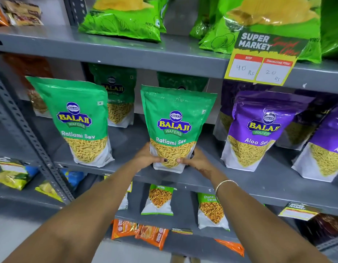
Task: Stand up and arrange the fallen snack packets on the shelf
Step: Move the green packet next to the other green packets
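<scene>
A green Ratlami Sev packet [174,128] stands upright at the front edge of the grey middle shelf [126,168]. My left hand [148,155] grips its lower left corner and my right hand [195,160] grips its lower right corner, thumbs on the clear window at the bottom. A second green Ratlami Sev packet [79,122] stands upright to the left, leaning slightly. More green packets [117,97] stand behind, deeper in the shelf. Purple Aloo Sev packets [259,130] stand upright to the right.
Light green chip bags [122,18] lie on the shelf above, by a yellow price tag [259,61]. Small Chana packets [158,200] stand on the shelf below, orange packets [151,236] lower down. A perforated grey upright [22,126] bounds the left side.
</scene>
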Motion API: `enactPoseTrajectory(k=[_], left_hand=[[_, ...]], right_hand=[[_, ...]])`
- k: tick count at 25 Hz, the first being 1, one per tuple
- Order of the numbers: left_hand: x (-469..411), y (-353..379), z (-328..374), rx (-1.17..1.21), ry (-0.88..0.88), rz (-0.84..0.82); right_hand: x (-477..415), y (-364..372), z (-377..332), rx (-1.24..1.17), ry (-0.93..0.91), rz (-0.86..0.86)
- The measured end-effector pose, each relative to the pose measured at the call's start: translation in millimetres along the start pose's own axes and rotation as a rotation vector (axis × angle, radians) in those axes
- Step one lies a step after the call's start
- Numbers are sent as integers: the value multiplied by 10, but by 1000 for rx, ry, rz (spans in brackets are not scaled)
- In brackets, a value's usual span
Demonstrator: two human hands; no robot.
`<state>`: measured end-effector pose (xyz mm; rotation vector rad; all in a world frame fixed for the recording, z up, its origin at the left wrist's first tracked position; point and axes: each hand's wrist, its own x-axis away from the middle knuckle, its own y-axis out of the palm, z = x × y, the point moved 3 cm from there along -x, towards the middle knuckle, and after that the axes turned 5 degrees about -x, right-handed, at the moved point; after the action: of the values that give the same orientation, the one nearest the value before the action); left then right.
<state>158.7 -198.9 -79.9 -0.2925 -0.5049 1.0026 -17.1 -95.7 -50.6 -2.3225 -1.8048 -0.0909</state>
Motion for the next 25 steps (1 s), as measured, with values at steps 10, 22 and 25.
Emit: enactPoseTrajectory(k=[10,22,25], left_hand=[[293,-7,27,-64,26,20],[352,16,52,-104,41,14],[359,26,61,-108,35,12]], right_hand=[[198,70,39,76,30,22],[252,79,6,143,34,-22],[255,83,7,133,37,-21]])
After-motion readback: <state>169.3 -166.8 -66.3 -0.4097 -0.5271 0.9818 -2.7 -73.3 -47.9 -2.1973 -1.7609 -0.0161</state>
